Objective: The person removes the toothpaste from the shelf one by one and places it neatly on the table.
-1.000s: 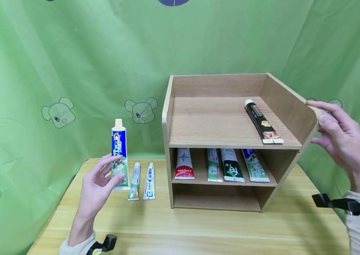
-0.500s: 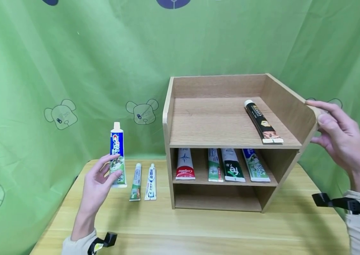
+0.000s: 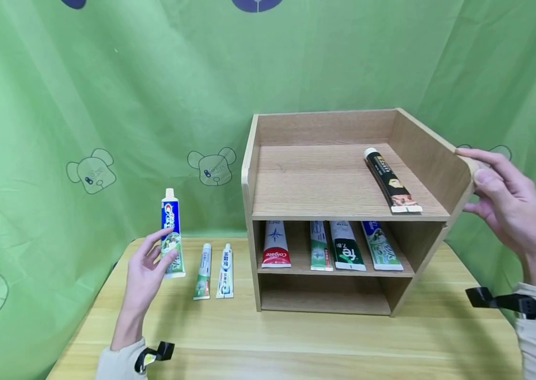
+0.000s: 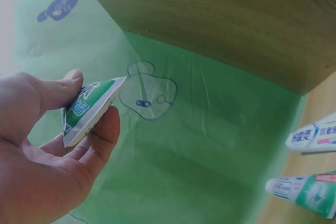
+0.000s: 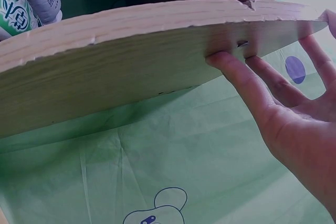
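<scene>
My left hand point(image 3: 146, 266) pinches a blue, white and green Crest toothpaste tube point(image 3: 171, 227) upright between thumb and fingers, cap up. In the left wrist view the tube's flat crimped end point(image 4: 94, 111) faces the camera. On the table, to the right of that hand, lie a green and white toothpaste tube point(image 3: 203, 272) and a white and blue one point(image 3: 225, 272). My right hand point(image 3: 510, 206) rests its fingertips against the right side panel of a wooden shelf point(image 3: 317, 217); in the right wrist view its fingers point(image 5: 247, 85) touch the panel's outer face, fairly straight and spread.
A black toothpaste tube point(image 3: 391, 182) lies on the shelf's top level. Its middle level holds several tubes, among them a red and white Colgate tube point(image 3: 275, 248). The bottom level point(image 3: 320, 295) shows bare wood. A green curtain point(image 3: 154, 105) hangs behind the table point(image 3: 268, 348).
My left hand and the Crest tube have shifted slightly, the tube's cap going down and a little left in the head view. My right hand stays against the shelf.
</scene>
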### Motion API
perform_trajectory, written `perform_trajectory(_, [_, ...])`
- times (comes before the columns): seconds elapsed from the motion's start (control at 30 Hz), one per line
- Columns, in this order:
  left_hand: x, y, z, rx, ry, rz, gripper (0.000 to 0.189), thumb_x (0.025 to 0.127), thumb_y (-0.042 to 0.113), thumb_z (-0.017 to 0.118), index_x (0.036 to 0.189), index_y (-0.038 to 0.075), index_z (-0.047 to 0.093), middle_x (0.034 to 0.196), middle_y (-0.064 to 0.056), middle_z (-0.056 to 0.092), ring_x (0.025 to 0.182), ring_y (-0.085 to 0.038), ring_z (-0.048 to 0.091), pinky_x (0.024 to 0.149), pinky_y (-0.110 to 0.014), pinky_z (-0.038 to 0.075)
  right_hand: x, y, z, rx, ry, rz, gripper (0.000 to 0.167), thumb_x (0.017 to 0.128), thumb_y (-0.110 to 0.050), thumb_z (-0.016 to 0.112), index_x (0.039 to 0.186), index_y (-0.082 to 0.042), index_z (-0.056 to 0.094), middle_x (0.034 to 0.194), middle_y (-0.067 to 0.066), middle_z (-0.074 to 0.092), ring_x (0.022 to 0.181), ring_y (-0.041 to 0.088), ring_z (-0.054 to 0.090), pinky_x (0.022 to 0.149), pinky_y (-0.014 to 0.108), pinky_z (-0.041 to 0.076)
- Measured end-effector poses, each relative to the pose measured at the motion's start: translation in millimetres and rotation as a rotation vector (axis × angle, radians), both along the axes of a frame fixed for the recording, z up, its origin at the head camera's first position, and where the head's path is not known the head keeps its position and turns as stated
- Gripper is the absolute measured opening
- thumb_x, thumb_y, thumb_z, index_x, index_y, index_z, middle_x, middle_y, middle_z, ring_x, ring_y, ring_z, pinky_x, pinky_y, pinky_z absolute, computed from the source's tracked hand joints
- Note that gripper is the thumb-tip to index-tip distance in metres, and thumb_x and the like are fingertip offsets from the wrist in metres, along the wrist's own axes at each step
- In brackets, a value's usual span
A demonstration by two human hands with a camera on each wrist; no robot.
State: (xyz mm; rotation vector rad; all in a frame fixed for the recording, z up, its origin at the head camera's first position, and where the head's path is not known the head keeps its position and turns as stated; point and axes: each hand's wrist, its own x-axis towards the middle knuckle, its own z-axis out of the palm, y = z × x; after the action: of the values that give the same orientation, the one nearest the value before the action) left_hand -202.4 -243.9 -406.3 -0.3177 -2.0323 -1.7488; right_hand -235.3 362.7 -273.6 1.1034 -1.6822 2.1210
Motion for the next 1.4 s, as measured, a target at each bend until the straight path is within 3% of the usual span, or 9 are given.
perform_trajectory(0.23, [-15.5, -6.4, -17.4, 0.026, -0.033, -0.031, 0.048, 0.097, -0.004, 0.065, 0.143, 0.000, 0.054, 0.142, -0.018, 0.052, 0.116, -0.018, 0.061, 0.095, -0.025, 0.056, 0.0, 0, 1.1, -0.015, -0.003, 0.002, 0.046, 0.106, 0.012, 0.024, 0.152, 0.014, 0.029, 0.137, 0.022, 0.048, 0.109, 0.026, 0.065, 0.080, 0.036, 0.063])
perform_trajectory(0.5, [-27.1, -14.6, -39.3, 0.026, -0.106, 0.004, 0.048, 0.098, -0.003, 0.064, 0.144, 0.000, 0.053, 0.142, -0.021, 0.053, 0.113, -0.015, 0.061, 0.093, -0.022, 0.055, 0.0, 0, 0.6, -0.008, -0.008, -0.003, 0.046, 0.106, 0.011, 0.025, 0.152, 0.013, 0.030, 0.137, 0.021, 0.047, 0.109, 0.026, 0.064, 0.080, 0.036, 0.063])
perform_trajectory(0.67, [-31.5, -18.4, -49.4, 0.035, -0.163, 0.006, 0.046, 0.101, -0.002, 0.060, 0.146, 0.001, 0.051, 0.145, -0.020, 0.051, 0.124, -0.019, 0.056, 0.100, -0.019, 0.050, -0.3, 0, 0.4, -0.011, -0.006, 0.004, 0.046, 0.106, 0.011, 0.025, 0.152, 0.014, 0.029, 0.137, 0.021, 0.048, 0.108, 0.026, 0.065, 0.080, 0.036, 0.063])
perform_trajectory(0.87, [-33.8, -20.0, -55.5, 0.033, -0.277, 0.030, 0.048, 0.103, -0.002, 0.049, 0.150, 0.010, 0.050, 0.156, -0.013, 0.044, 0.144, -0.028, 0.039, 0.120, -0.038, 0.033, 0.0, -1, 0.7, -0.018, -0.011, 0.006, 0.046, 0.106, 0.011, 0.025, 0.152, 0.014, 0.029, 0.137, 0.022, 0.048, 0.108, 0.026, 0.065, 0.080, 0.036, 0.063])
perform_trajectory(0.97, [-33.9, -21.3, -57.8, 0.020, -0.308, 0.027, 0.051, 0.103, -0.002, 0.047, 0.152, 0.012, 0.049, 0.161, -0.013, 0.037, 0.149, -0.032, 0.032, 0.123, -0.047, 0.027, 0.8, -1, 0.5, -0.013, -0.015, -0.007, 0.046, 0.106, 0.011, 0.025, 0.152, 0.014, 0.029, 0.137, 0.021, 0.048, 0.108, 0.026, 0.065, 0.079, 0.035, 0.063])
perform_trajectory(1.07, [-34.8, -23.2, -60.9, 0.010, -0.320, 0.006, 0.053, 0.102, -0.004, 0.048, 0.153, 0.011, 0.047, 0.162, -0.014, 0.035, 0.145, -0.034, 0.038, 0.118, -0.041, 0.037, 1.3, -1, 0.5, -0.007, -0.017, -0.023, 0.046, 0.106, 0.011, 0.026, 0.152, 0.014, 0.030, 0.137, 0.021, 0.047, 0.108, 0.026, 0.065, 0.079, 0.035, 0.063])
perform_trajectory(1.17, [-36.5, -25.4, -65.3, 0.011, -0.331, -0.023, 0.055, 0.101, -0.006, 0.048, 0.153, 0.011, 0.046, 0.158, -0.016, 0.037, 0.132, -0.032, 0.049, 0.100, -0.030, 0.052, 0.9, -1, 0.6, -0.006, -0.013, -0.020, 0.046, 0.106, 0.011, 0.025, 0.152, 0.014, 0.029, 0.139, 0.022, 0.046, 0.109, 0.026, 0.064, 0.079, 0.035, 0.063])
perform_trajectory(1.27, [-38.3, -27.8, -70.9, -0.001, -0.342, -0.045, 0.055, 0.101, -0.006, 0.049, 0.153, 0.012, 0.046, 0.158, -0.016, 0.036, 0.123, -0.027, 0.054, 0.090, -0.027, 0.056, 0.2, -1, 0.5, -0.008, -0.009, -0.007, 0.046, 0.106, 0.011, 0.025, 0.152, 0.014, 0.029, 0.139, 0.022, 0.045, 0.110, 0.026, 0.064, 0.080, 0.035, 0.063])
perform_trajectory(1.4, [-41.5, -31.2, -79.1, -0.033, -0.353, -0.057, 0.056, 0.101, -0.006, 0.050, 0.153, 0.013, 0.046, 0.160, -0.016, 0.033, 0.125, -0.030, 0.053, 0.090, -0.028, 0.056, -0.1, -1, 0.2, -0.010, -0.008, -0.005, 0.046, 0.106, 0.011, 0.024, 0.152, 0.014, 0.029, 0.139, 0.022, 0.046, 0.111, 0.027, 0.064, 0.080, 0.036, 0.063])
